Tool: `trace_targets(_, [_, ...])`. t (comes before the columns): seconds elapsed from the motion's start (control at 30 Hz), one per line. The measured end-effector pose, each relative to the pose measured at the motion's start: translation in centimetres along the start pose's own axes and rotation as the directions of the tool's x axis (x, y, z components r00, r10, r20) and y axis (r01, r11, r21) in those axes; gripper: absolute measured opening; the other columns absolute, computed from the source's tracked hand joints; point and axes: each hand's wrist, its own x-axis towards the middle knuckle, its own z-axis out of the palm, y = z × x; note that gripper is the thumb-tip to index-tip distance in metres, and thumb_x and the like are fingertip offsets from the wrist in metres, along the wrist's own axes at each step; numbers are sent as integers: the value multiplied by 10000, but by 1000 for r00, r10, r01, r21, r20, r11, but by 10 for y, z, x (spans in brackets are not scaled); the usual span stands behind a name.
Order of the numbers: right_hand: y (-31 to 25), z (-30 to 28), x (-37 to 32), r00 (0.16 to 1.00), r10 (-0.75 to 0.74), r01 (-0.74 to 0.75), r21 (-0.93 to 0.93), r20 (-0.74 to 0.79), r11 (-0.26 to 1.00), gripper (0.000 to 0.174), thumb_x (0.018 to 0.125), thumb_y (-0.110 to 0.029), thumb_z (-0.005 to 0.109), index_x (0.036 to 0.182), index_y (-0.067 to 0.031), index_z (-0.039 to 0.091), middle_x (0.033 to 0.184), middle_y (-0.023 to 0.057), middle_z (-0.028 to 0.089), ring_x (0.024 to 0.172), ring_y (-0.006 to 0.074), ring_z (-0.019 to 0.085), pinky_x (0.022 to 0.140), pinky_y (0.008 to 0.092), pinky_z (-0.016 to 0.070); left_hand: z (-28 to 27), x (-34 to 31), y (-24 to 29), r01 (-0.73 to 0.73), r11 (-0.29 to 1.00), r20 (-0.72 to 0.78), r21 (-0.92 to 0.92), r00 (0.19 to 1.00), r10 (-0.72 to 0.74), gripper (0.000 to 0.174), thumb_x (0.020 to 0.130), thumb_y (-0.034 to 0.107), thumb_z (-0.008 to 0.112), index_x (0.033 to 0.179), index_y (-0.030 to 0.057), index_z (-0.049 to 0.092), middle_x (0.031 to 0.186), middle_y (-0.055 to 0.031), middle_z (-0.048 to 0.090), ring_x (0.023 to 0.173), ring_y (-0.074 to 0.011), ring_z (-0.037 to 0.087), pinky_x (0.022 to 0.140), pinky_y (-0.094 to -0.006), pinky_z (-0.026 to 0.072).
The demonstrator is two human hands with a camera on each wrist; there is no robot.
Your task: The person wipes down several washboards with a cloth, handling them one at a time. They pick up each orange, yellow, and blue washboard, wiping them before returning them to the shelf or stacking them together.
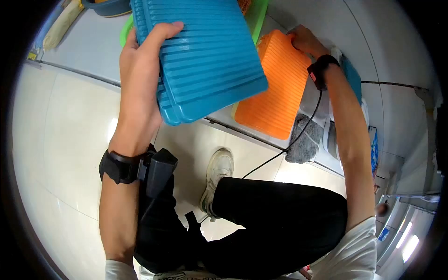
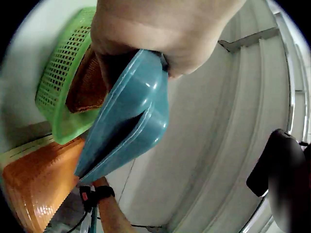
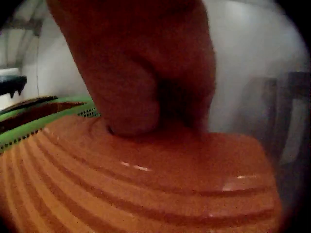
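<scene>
My left hand [image 1: 142, 65] grips a blue ribbed plastic piece [image 1: 210, 60] by its left side, thumb across the top face. In the left wrist view, two blue layers [image 2: 129, 116] with a dark gap between them hang below the left hand [image 2: 160, 34]. My right hand [image 1: 308, 42] is at the upper right corner of an orange ribbed piece [image 1: 277, 84], which lies partly behind the blue one. In the right wrist view the right hand [image 3: 141, 82] touches the orange piece's edge [image 3: 170, 170]; its fingertips are hidden.
A green basket [image 2: 60, 73] with something brown in it stands behind the blue piece. Grey fluffy cloth [image 1: 304, 140] lies right of the orange piece. A blue-grey tub [image 1: 109, 7] is at the top left. A black cable [image 1: 298, 142] runs from the right wrist. A shoe [image 1: 220, 168] is below.
</scene>
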Motion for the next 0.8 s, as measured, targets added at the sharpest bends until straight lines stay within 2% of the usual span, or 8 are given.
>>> trace_targets(0.03, [-4,2,-3,1000,5,-5,1,-5,1000,219,891,0,624,1075,43,733,1004,282,732,890,393,720,750,450,573,0,0,1,8,1000,-7,-21,1000,-8,672,864,296,757,1390,-10,470,1238,-205,622,1069,-289,692,867,-384,612])
trace_targets(0.1, [-7,8,-1,984,-140,106,-268,-110,957,205,894,4,630,1063,34,741,1069,251,740,953,383,721,784,466,584,1,-1,4,9,999,-14,-39,1000,-9,659,865,295,755,1379,-9,476,1232,-200,623,1063,-287,693,865,-385,611])
trace_targets(0.13, [-9,6,1,984,-141,107,-266,-113,958,205,894,4,630,1063,34,741,1069,251,740,953,383,721,784,466,584,1,-2,6,7,999,-13,-34,1000,-7,651,866,296,754,1371,-10,480,1224,-195,624,1055,-285,694,863,-385,610])
trace_targets(0.2, [-11,3,3,994,-104,92,-312,-24,946,210,901,14,627,1083,23,733,1133,236,728,1059,398,699,837,479,584,0,-5,8,6,1000,-13,-29,1000,-7,643,866,298,753,1362,-10,483,1216,-190,624,1048,-283,695,860,-385,609])
trace_targets(0.3, [-6,4,10,995,-74,54,-274,-65,960,251,916,23,602,1145,21,704,1168,257,707,1100,424,683,852,483,578,-1,-7,11,0,1000,-10,-9,1000,0,653,863,304,755,1362,-15,481,1205,-187,624,1051,-279,692,855,-388,609])
trace_targets(0.53, [-4,5,13,999,-32,18,-309,-40,951,288,939,1,583,1217,30,650,1232,262,682,1115,428,670,875,490,565,-4,-12,17,-26,1000,-25,-13,999,26,651,866,310,752,1358,-21,482,1195,-183,624,1060,-280,686,864,-389,606])
trace_targets(0.6, [2,10,14,997,-36,21,-194,-71,981,283,950,-22,581,1223,6,647,1238,244,684,1125,422,665,882,488,557,-4,-15,19,-26,999,-27,-19,999,25,646,867,312,751,1353,-22,486,1193,-181,625,1059,-280,687,866,-390,605])
trace_targets(0.8, [10,12,24,995,-80,64,-215,-66,975,275,962,-49,575,1228,-22,639,1227,210,696,1095,384,682,851,463,562,-11,-14,22,-38,999,-36,6,999,38,631,867,317,755,1338,-20,504,1188,-179,628,1055,-279,687,863,-384,601])
